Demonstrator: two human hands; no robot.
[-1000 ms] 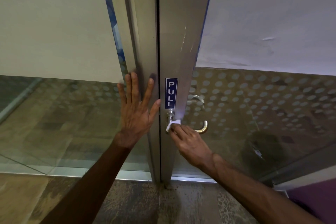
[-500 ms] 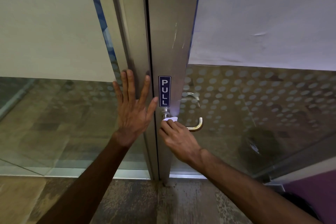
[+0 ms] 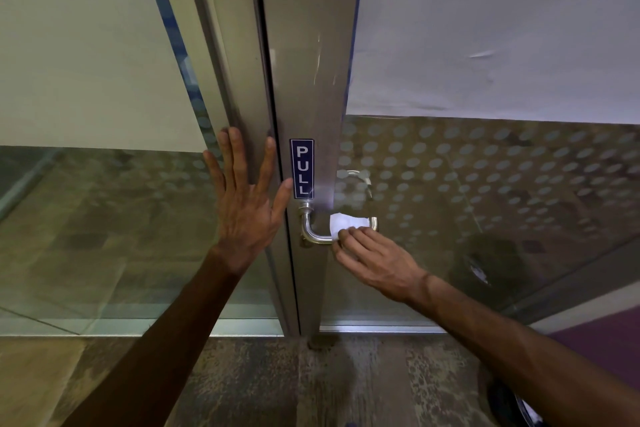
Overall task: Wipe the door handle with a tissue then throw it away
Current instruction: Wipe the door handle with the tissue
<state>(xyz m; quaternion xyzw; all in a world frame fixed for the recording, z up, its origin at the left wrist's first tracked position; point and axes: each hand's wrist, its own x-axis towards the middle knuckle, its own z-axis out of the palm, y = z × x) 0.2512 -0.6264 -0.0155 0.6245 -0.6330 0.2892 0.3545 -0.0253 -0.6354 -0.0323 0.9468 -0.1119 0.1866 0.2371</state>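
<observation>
Brushed metal on the one door handle (image 3: 313, 230): a lever, bent down from its round base and then running level to the right, shiny, fixed to the metal door frame (image 3: 304, 80) just under one blue PULL sign (image 3: 302, 169). One white tissue (image 3: 346, 224), crumpled and wrapped over the level bar of the handle, covering its middle and right part; only the bend and the far right tip of the bar left bare. One second handle (image 3: 360, 178) seen through the glass, behind the door, dim.

Two hands, both bare. Left hand (image 3: 247, 204) fully open, fingers spread and pointing up, palm flat against the fixed metal post (image 3: 242, 80) beside the door, holding nothing. Right hand (image 3: 372, 258) partly curled, coming from the lower right, fingertips (image 3: 349, 234) pressed on the lower edge of the tissue against the bar; thumb hidden, so cannot tell whether closed around the bar or only pushing on it.

Two glass panels (image 3: 104, 218), one at each side, the right one printed with rows of pale dots. Speckled brown floor (image 3: 277, 385) below.
</observation>
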